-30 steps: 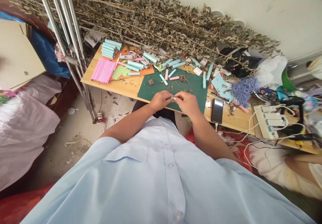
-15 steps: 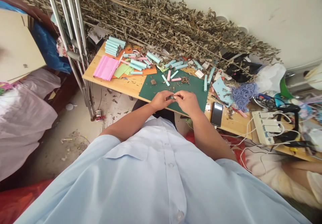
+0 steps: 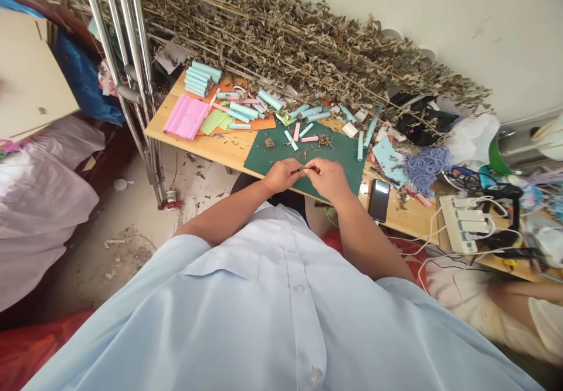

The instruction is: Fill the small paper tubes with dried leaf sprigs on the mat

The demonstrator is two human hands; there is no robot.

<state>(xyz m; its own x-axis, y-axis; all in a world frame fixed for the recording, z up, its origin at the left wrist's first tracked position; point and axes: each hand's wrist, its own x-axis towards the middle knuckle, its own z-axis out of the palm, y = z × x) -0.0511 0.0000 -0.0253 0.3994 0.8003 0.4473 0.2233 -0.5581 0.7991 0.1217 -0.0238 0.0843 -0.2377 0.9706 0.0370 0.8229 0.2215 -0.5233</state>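
My left hand (image 3: 281,176) and my right hand (image 3: 326,177) meet at the near edge of a green cutting mat (image 3: 259,155). Their fingertips are pinched together around something small, mostly covered by the fingers and too small to name. Just beyond them on the mat lie a clump of dried leaf (image 3: 270,143), another crumbled clump (image 3: 325,140), a blue paper roll (image 3: 291,140) and a pink paper roll (image 3: 309,139). Several thicker blue rolls (image 3: 244,111) sit on orange and green paper to the left.
Dried leafy stalks (image 3: 281,39) spread along the back of the wooden table. Pink paper (image 3: 187,116) and stacked blue rolls (image 3: 202,79) are at left, near metal crutches (image 3: 132,86). A phone (image 3: 379,199), purple yarn (image 3: 426,162) and a power strip (image 3: 460,227) with cables lie right.
Both hands stay pinched together at the same place, with only slight finger movement. The view has shifted a little; the rolls and leaf clumps lie as before.
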